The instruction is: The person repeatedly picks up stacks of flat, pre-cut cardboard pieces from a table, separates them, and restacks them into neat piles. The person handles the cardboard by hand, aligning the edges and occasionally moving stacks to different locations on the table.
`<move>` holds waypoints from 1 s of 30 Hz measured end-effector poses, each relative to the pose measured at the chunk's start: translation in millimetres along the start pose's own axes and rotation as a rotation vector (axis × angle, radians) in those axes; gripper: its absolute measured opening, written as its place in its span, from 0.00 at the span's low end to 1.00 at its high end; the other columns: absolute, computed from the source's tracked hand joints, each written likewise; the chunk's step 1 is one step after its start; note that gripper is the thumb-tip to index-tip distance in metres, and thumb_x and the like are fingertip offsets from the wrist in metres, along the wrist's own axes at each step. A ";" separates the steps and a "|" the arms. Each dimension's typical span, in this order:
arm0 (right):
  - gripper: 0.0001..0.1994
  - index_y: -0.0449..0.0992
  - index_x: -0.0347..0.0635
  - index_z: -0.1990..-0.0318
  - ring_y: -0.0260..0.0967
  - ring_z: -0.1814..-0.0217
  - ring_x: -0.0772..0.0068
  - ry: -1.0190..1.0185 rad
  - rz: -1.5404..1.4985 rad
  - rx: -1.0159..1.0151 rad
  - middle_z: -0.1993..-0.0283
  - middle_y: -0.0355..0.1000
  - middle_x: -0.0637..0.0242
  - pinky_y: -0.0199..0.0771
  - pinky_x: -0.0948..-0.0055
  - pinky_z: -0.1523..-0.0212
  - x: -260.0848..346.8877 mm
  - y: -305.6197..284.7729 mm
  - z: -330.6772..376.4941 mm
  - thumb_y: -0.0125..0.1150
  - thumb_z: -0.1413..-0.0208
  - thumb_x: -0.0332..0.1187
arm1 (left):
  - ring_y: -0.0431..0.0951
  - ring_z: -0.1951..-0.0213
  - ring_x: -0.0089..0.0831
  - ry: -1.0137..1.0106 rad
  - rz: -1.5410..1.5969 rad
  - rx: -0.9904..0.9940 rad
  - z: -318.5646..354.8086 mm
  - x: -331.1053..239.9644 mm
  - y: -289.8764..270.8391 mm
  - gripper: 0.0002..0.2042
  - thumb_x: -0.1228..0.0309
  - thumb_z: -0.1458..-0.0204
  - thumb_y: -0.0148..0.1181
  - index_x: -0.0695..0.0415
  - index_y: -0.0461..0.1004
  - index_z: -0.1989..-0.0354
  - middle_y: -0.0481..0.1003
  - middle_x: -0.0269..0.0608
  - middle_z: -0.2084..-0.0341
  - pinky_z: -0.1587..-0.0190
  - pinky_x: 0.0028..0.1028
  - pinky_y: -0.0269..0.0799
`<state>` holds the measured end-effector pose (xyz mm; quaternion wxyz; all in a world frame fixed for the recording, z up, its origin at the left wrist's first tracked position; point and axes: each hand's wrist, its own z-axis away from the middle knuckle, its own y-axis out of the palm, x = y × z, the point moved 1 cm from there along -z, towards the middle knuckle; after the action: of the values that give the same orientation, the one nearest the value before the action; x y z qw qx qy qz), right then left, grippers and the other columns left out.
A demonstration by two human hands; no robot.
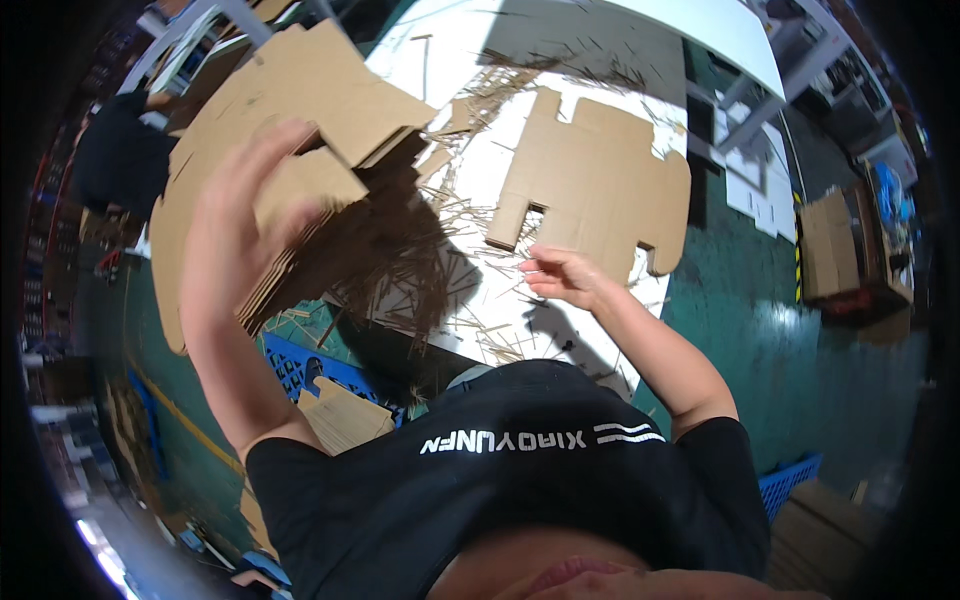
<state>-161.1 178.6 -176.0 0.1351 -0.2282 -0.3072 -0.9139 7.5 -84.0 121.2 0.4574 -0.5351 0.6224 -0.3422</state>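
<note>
My left hand [245, 200] is raised over a large stack of die-cut brown cardboard sheets [290, 85] on the left. Motion smears it, but thumb and fingers stand apart with nothing between them. It cannot be told whether the hand touches the stack. On the white table [480, 300] to the right lies a second, lower pile of cut cardboard sheets [600, 165], with notches and a small rectangular slot. My right hand [565, 277] is by the near edge of that pile, fingers loosely stretched out and holding nothing.
Thin cardboard scraps [400, 285] litter the table between the piles. A blue plastic pallet [330, 375] with more cardboard lies below on the left. Another person [120, 160] in dark clothing is at the far left. An open cardboard box [850, 245] stands on the floor at right.
</note>
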 end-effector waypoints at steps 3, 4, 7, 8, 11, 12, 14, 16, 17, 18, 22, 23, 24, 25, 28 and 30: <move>0.12 0.69 0.38 0.52 0.75 0.68 0.71 -0.170 -0.005 -0.220 0.64 0.74 0.61 0.80 0.74 0.72 -5.8 -97.0 -16.5 0.53 0.41 0.31 | 0.69 0.44 0.47 0.336 0.441 0.376 -18.6 -57.8 48.2 0.24 0.66 0.50 0.62 0.59 0.68 0.44 0.69 0.50 0.45 0.42 0.37 0.63; 0.12 0.69 0.37 0.51 0.72 0.71 0.74 -0.266 -0.007 -0.257 0.66 0.73 0.63 0.77 0.76 0.74 -6.5 -125.8 -21.2 0.52 0.41 0.29 | 0.69 0.44 0.47 0.408 0.578 0.544 -23.9 -64.8 77.5 0.25 0.64 0.49 0.62 0.60 0.67 0.43 0.68 0.50 0.45 0.41 0.37 0.62; 0.11 0.73 0.34 0.55 0.66 0.74 0.80 -0.477 0.070 -0.596 0.68 0.71 0.68 0.65 0.80 0.77 6.3 -190.9 -22.3 0.56 0.46 0.26 | 0.67 0.42 0.45 0.122 0.792 0.633 -52.0 -46.3 215.7 0.30 0.61 0.50 0.62 0.63 0.63 0.40 0.66 0.53 0.43 0.40 0.36 0.61; 0.11 0.73 0.33 0.57 0.65 0.74 0.82 -0.524 0.153 -0.738 0.70 0.71 0.70 0.63 0.82 0.76 10.3 -208.8 -23.9 0.58 0.48 0.25 | 0.66 0.41 0.45 -0.093 0.789 0.643 -60.9 -33.3 264.9 0.31 0.61 0.49 0.62 0.64 0.61 0.39 0.65 0.54 0.42 0.40 0.36 0.61; 0.20 0.71 0.33 0.48 0.69 0.60 0.78 -0.602 0.307 -0.915 0.60 0.74 0.67 0.68 0.79 0.60 36.0 -249.1 -24.7 0.61 0.50 0.27 | 0.67 0.42 0.44 -0.606 0.832 0.495 -63.3 38.5 428.5 0.37 0.64 0.53 0.66 0.63 0.55 0.36 0.66 0.56 0.44 0.43 0.35 0.64; 0.23 0.69 0.33 0.45 0.70 0.55 0.74 -0.651 0.236 -0.880 0.53 0.73 0.64 0.68 0.75 0.54 35.0 -283.1 -37.7 0.61 0.50 0.27 | 0.67 0.43 0.45 -0.696 0.848 0.462 -69.6 54.9 466.5 0.38 0.66 0.54 0.67 0.66 0.54 0.36 0.66 0.58 0.44 0.43 0.34 0.64; 0.26 0.66 0.32 0.43 0.71 0.52 0.68 -0.564 0.603 -1.267 0.50 0.72 0.60 0.68 0.73 0.52 41.2 -313.9 -55.3 0.62 0.52 0.28 | 0.69 0.44 0.45 -0.789 0.762 0.425 -84.2 74.1 512.7 0.38 0.67 0.56 0.67 0.69 0.55 0.38 0.66 0.59 0.45 0.44 0.33 0.65; 0.25 0.66 0.32 0.43 0.70 0.51 0.68 -0.498 0.646 -1.364 0.50 0.72 0.58 0.68 0.71 0.51 55.0 -321.3 -67.4 0.61 0.50 0.27 | 0.70 0.46 0.44 -0.884 0.778 0.386 -102.5 78.8 534.2 0.37 0.68 0.57 0.68 0.70 0.57 0.40 0.68 0.58 0.47 0.45 0.32 0.66; 0.24 0.66 0.32 0.43 0.70 0.50 0.68 -0.464 0.669 -1.409 0.50 0.72 0.58 0.68 0.71 0.50 61.2 -323.5 -74.1 0.60 0.50 0.27 | 0.71 0.47 0.43 -0.934 0.840 0.368 -109.2 80.0 544.3 0.36 0.68 0.57 0.68 0.70 0.58 0.40 0.69 0.57 0.48 0.46 0.32 0.66; 0.24 0.66 0.32 0.44 0.71 0.51 0.68 -0.479 0.474 -1.229 0.51 0.73 0.57 0.69 0.70 0.50 62.5 -328.7 -82.6 0.61 0.50 0.26 | 0.72 0.49 0.43 -0.981 0.901 0.355 -115.2 80.7 553.9 0.36 0.68 0.58 0.68 0.69 0.59 0.41 0.70 0.56 0.49 0.47 0.32 0.67; 0.23 0.69 0.33 0.46 0.72 0.53 0.65 -0.433 0.274 -1.052 0.52 0.73 0.57 0.70 0.70 0.53 63.9 -341.1 -108.9 0.62 0.52 0.25 | 0.78 0.58 0.38 -1.031 0.578 0.400 -137.3 91.3 563.0 0.27 0.68 0.58 0.68 0.68 0.69 0.50 0.77 0.50 0.60 0.53 0.32 0.71; 0.23 0.70 0.33 0.47 0.72 0.54 0.64 -0.422 0.260 -1.090 0.53 0.74 0.57 0.70 0.70 0.53 62.9 -343.9 -111.7 0.62 0.53 0.25 | 0.78 0.60 0.36 -1.083 0.696 0.348 -127.4 113.0 586.7 0.25 0.67 0.58 0.68 0.68 0.71 0.52 0.77 0.48 0.61 0.55 0.30 0.72; 0.23 0.70 0.33 0.48 0.73 0.54 0.64 -0.411 0.244 -1.135 0.54 0.74 0.57 0.71 0.70 0.53 63.2 -344.4 -111.6 0.62 0.54 0.25 | 0.78 0.60 0.34 -1.166 0.989 0.366 -129.4 111.4 582.7 0.27 0.65 0.56 0.68 0.70 0.69 0.51 0.77 0.47 0.61 0.56 0.29 0.72; 0.22 0.70 0.33 0.48 0.73 0.54 0.64 -0.432 0.129 -1.025 0.54 0.74 0.58 0.71 0.70 0.53 63.2 -350.3 -110.0 0.62 0.54 0.25 | 0.77 0.60 0.34 -1.199 1.019 0.378 -135.9 102.1 570.2 0.29 0.65 0.56 0.68 0.72 0.68 0.50 0.77 0.48 0.61 0.56 0.29 0.72; 0.21 0.70 0.33 0.48 0.72 0.53 0.64 -0.458 -0.138 -0.756 0.53 0.74 0.58 0.72 0.68 0.53 65.4 -360.4 -95.7 0.62 0.53 0.24 | 0.77 0.62 0.34 -1.239 1.121 0.256 -132.5 84.7 558.5 0.30 0.68 0.57 0.70 0.75 0.65 0.50 0.75 0.53 0.63 0.57 0.29 0.73; 0.21 0.70 0.33 0.48 0.72 0.53 0.64 -0.448 -0.251 -0.698 0.53 0.74 0.59 0.73 0.67 0.53 67.3 -347.1 -67.3 0.63 0.52 0.25 | 0.77 0.63 0.34 -1.147 1.197 0.172 -125.6 61.0 537.8 0.28 0.70 0.58 0.70 0.74 0.65 0.52 0.75 0.53 0.64 0.59 0.29 0.73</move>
<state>-375.9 398.4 -363.5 -0.1324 -0.4138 -0.0269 -0.9003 -300.4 -47.8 -340.0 0.8475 -0.1683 0.4435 0.2380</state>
